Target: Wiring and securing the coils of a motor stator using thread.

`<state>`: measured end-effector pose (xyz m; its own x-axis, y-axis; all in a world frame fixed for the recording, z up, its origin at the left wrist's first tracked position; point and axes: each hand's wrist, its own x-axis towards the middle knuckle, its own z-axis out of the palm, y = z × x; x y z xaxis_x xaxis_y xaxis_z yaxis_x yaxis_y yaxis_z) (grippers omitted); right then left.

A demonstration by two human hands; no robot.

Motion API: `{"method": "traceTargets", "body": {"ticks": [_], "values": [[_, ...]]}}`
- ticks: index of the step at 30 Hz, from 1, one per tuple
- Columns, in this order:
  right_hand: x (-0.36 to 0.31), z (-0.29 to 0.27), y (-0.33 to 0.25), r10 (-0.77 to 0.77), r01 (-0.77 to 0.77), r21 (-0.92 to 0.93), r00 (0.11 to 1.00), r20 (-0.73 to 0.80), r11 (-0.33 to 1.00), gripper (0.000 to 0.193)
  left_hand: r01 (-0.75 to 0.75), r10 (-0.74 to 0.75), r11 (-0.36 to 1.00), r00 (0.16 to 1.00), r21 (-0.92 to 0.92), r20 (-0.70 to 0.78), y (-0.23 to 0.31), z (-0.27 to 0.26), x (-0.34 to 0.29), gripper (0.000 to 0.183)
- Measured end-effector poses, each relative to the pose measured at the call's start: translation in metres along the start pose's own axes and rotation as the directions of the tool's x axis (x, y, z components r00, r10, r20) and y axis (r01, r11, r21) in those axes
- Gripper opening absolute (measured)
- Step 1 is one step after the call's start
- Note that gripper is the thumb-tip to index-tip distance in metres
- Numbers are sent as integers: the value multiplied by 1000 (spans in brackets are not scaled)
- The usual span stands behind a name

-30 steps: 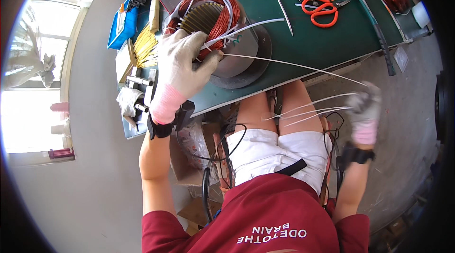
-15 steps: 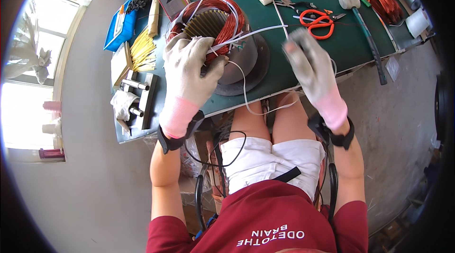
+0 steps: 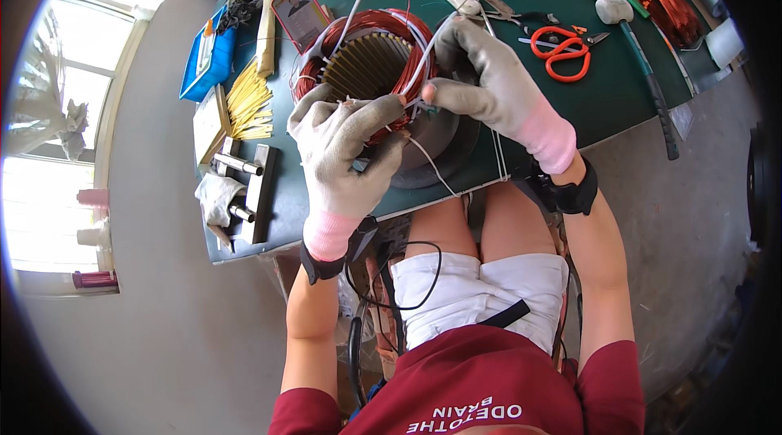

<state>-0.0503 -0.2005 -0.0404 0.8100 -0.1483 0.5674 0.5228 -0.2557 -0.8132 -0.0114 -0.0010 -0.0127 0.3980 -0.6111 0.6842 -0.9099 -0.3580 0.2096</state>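
Observation:
A motor stator [image 3: 364,68] with a ring of red copper windings [image 3: 407,24] stands on a dark round base [image 3: 468,142] near the table's front edge. Both my hands wear whitish gloves with pink cuffs. My left hand [image 3: 342,150] is curled over the near left rim of the windings, thumb and forefinger close together there. At the right rim, my right hand [image 3: 493,81] has bent fingers around a white sleeve [image 3: 422,67] that stands up along the windings. A thin white cord [image 3: 436,164] trails from beneath my left hand over the table's edge.
Left of the stator lie yellow strips [image 3: 248,105], a blue tray [image 3: 204,68], metal blocks with rods [image 3: 259,199] and a phone [image 3: 300,15]. Red-handled scissors [image 3: 562,56], a white-headed mallet [image 3: 643,64] and a bundle of copper wire [image 3: 672,15] lie to the right.
My right hand has moved left, from above open table to the windings' right rim. The white sleeve, which pointed right, now bends upward. My left hand has stayed on the windings.

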Motion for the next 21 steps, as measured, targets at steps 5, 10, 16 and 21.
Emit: {"method": "traceTargets", "body": {"ticks": [5, 10, 16, 21], "values": [[14, -6, -8, 162, -149, -96, 977, 139, 984, 52, -10, 10, 997, 1000, -74, -2, -12, -4, 1, 39], [-20, 9, -18, 93, -139, -322, 984, -154, 936, 38, -11, 21, 995, 996, -102, 92, -15, -15, 8, 44], [-67, 11, -34, -27, -110, -568, 974, -226, 816, 30, -13, 15, 1000, 976, -11, 216, -20, -28, 22, 53], [-62, 24, -44, -15, -85, -324, 956, -294, 942, 44, -128, 90, 989, 912, 69, 400, -24, -32, 31, 49]]}}
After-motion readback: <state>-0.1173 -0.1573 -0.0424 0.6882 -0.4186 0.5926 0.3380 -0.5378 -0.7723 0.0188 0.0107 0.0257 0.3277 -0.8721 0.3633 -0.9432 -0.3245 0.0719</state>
